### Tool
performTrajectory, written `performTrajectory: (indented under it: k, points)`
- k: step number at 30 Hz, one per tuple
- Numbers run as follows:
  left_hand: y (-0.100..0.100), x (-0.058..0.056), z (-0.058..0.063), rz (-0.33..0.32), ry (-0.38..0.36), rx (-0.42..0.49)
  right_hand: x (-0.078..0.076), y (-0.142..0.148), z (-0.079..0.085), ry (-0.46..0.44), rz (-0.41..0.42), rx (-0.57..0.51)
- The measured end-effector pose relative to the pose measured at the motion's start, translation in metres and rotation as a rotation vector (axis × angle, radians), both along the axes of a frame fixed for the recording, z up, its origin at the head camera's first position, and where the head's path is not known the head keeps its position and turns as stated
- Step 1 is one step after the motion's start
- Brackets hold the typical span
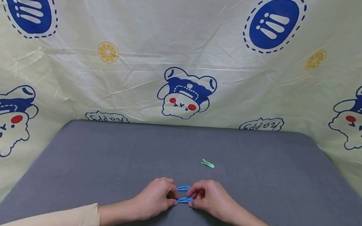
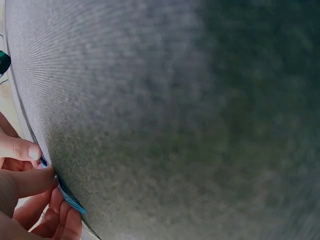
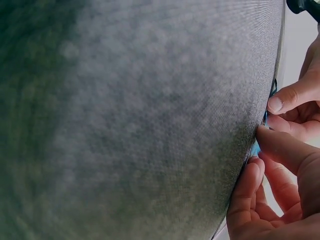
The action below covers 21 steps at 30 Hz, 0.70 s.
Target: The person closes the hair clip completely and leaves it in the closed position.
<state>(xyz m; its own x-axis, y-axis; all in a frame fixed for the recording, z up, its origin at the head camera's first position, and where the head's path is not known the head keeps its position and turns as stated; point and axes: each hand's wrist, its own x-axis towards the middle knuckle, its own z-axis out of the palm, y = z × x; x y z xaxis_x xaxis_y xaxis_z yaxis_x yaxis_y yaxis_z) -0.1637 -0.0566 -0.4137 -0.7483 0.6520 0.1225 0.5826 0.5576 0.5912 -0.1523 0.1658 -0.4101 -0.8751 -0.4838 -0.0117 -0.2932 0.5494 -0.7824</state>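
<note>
Two blue hair snap clips lie roughly parallel, one behind the other, between my hands in the head view. My left hand (image 1: 155, 199) has its thumb and index finger at the left end of the nearer blue clip (image 1: 185, 200). The thumb and index finger of my right hand (image 1: 212, 200) pinch that clip's right end. Just behind it is the farther blue clip (image 1: 183, 188), its ends close to the fingers of both hands. In the left wrist view a blue clip (image 2: 72, 201) shows beside the left fingers. Fingers partly cover the blue in the right wrist view.
A pale green hair clip (image 1: 208, 163) lies farther back on the grey table (image 1: 113, 150), slightly right of the hands. Behind the table hangs a cream printed curtain (image 1: 130, 85) with bears and blue badges.
</note>
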Motion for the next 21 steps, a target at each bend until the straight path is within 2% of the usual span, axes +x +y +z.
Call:
performTrajectory:
  k: [11,16,21]
  points:
    - [-0.002,0.001,0.005,-0.03,0.006,-0.017,0.001,0.007,0.003,-0.047,0.02,-0.025]
    - [-0.004,-0.002,0.01,-0.037,0.027,0.032,0.004,0.013,0.007,-0.076,0.009,-0.084]
    - [-0.009,-0.008,0.015,-0.031,-0.005,0.097,0.007,0.019,0.012,-0.069,0.015,-0.122]
